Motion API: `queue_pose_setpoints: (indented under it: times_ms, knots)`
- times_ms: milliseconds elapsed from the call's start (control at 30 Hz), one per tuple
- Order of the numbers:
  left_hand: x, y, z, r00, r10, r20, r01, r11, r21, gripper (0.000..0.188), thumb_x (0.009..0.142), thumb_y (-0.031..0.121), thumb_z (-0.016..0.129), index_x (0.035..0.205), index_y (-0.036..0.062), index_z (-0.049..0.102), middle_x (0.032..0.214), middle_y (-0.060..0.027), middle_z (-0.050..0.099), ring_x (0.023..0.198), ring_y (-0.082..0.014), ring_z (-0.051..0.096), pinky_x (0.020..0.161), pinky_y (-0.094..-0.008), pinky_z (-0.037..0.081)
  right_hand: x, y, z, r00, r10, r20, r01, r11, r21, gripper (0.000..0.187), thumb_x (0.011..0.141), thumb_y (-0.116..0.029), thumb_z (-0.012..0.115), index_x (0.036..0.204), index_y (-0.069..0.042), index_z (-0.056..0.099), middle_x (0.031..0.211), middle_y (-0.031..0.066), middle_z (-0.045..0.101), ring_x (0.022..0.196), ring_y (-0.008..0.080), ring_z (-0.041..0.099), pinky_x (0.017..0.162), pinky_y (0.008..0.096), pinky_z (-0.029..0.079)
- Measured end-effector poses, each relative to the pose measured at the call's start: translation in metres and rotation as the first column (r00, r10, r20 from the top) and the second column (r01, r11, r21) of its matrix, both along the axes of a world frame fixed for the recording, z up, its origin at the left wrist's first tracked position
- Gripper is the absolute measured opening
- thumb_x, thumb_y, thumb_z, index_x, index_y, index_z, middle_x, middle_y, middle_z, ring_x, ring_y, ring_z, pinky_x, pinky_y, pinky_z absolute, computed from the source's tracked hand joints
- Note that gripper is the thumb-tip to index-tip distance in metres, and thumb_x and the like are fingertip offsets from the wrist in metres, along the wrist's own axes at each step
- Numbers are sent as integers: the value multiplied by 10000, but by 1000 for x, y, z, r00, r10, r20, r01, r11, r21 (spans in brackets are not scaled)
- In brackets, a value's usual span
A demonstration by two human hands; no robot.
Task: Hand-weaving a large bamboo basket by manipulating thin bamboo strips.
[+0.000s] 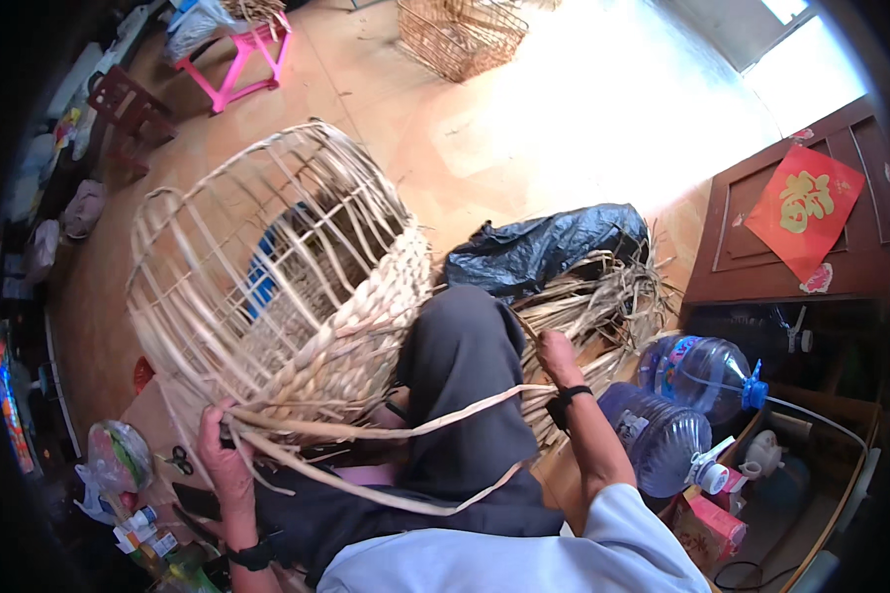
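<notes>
A half-woven basket (366, 321) of pale dried stalks leans against my knee, its lower wall braided thick and its upper part an open lattice. My left hand (225, 457) is closed on the weaving strands at the basket's near left corner. From there two long loose strands (445, 420) run across my lap toward the right. Beyond my right knee, my right hand (559, 358) is closed around a thin brown stalk (526, 324), next to a heap of dried stalks (603, 301). Its fingertips are partly hidden.
A black plastic bag (554, 247) lies behind the heap. Two large clear bottles (663, 435) stand at my right, beside an open wooden box (841, 474). Scissors (181, 460) lie at the left. Farther off are another basket (465, 44) and a pink stool (232, 74).
</notes>
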State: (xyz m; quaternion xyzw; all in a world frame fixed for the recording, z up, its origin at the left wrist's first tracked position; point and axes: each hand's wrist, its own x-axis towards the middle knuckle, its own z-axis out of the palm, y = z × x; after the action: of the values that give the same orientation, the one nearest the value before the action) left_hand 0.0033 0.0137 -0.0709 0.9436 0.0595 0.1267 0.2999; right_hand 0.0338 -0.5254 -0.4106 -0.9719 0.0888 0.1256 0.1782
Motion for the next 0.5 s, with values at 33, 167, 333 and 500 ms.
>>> queue_pose_setpoints:
  times_ms: [33, 167, 333, 500]
  knots:
    - [0, 0, 1, 1000, -23, 9, 23, 999, -22, 451, 694, -47, 746, 1129, 38, 662, 1001, -121, 682, 954, -279, 667, 888, -342, 510, -1, 0, 7, 995, -78, -56, 78, 997, 9, 173, 839, -166, 604, 855, -6, 669, 804, 213, 675, 795, 352, 698, 684, 452, 553]
    - [0, -2, 8, 1000, -21, 10, 21, 1000, 5, 423, 691, -36, 759, 1101, 40, 685, 1041, -130, 700, 1029, -283, 685, 896, -363, 532, 13, -15, 67, 982, -186, -17, 184, 947, 262, 252, 864, -233, 714, 935, 8, 691, 768, 104, 700, 661, 133, 640, 601, 307, 498]
    - [2, 1, 33, 986, -154, -62, 150, 986, -70, 497, 706, -9, 772, 1183, 43, 644, 1110, -137, 669, 1090, -315, 657, 949, -368, 519, 47, -7, 211, 922, -355, 153, 58, 518, 854, 106, 970, -153, 659, 990, -50, 656, 760, -66, 530, 652, 46, 440, 570, 224, 352]
    - [-11, 15, 72, 981, -195, 13, 195, 981, -14, 524, 755, 33, 762, 1255, 50, 608, 1301, -134, 575, 1216, -306, 584, 1028, -393, 477, 54, 81, 356, 890, -223, 398, -206, 581, 787, 73, 983, -98, 628, 1027, -40, 634, 829, -39, 544, 735, 49, 464, 634, 221, 370]
